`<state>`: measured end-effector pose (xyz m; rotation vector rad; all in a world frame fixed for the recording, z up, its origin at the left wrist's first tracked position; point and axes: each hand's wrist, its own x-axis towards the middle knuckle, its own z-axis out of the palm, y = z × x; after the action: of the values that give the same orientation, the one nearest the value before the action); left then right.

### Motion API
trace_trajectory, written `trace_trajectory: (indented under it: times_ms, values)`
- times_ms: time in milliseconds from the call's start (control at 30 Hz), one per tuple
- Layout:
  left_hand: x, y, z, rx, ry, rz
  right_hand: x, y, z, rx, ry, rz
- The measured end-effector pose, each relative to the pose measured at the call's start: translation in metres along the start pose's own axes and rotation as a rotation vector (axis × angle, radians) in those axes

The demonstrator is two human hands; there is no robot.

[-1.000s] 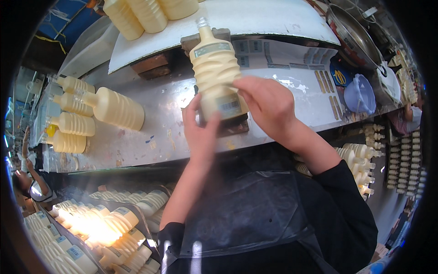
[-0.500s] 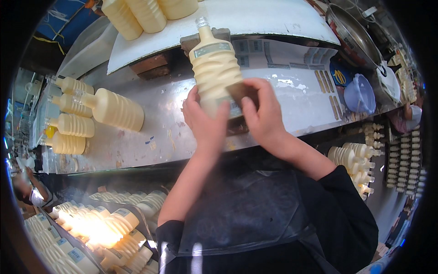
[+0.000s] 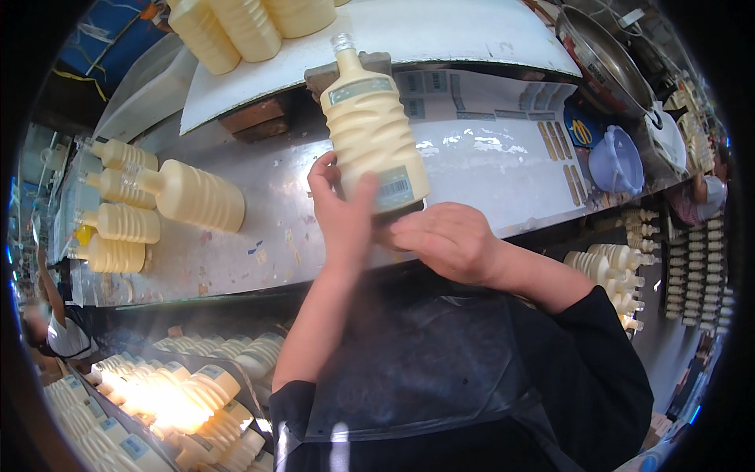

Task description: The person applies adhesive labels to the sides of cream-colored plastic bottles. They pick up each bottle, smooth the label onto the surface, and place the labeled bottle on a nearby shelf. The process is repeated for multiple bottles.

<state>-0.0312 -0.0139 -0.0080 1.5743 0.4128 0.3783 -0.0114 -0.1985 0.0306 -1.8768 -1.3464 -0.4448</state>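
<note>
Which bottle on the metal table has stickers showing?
The cream bottle in the middle, with the person's left hand at its lower end. The table's other bottles, off to the left, show none.

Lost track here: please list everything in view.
Labelled bottle: one, cream, table centre
Side bottles: five, cream, table's left
Back bottles: several, cream, on board
Board: one, white, table's back
Table: one, grey, centre
Bricks: count unclear, brown, under board
Labels: several, bluish, right of centre
Strips: about five, gold, labels' right
Basin: one, lilac, table's right
Pan: one, silver, upper right
Tray: one, white, upper left
Lower bottles: many, cream, lower left
Other bottles: many, cream, right
People: two, partly white clothing, outer edges
Apron: one, black, lower centre
Left hand: one, bare, on labelled bottle
Right hand: one, bare, near its base
</note>
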Motion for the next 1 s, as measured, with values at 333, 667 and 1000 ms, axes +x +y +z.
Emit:
trace_trajectory:
  times_ms: [333, 667, 1000]
  values:
    - [0.013, -0.008, -0.014, -0.313, -0.021, -0.081, 0.035, -0.016, 0.008, -0.183, -0.233, -0.095]
    - [0.006, 0.0, -0.02, -0.386, -0.006, -0.163, 0.041, -0.025, 0.018, -0.18, -0.324, -0.034]
    - [-0.003, -0.011, -0.013, -0.186, 0.001, -0.023, 0.049, -0.015, 0.007, -0.115, -0.067, 0.639]
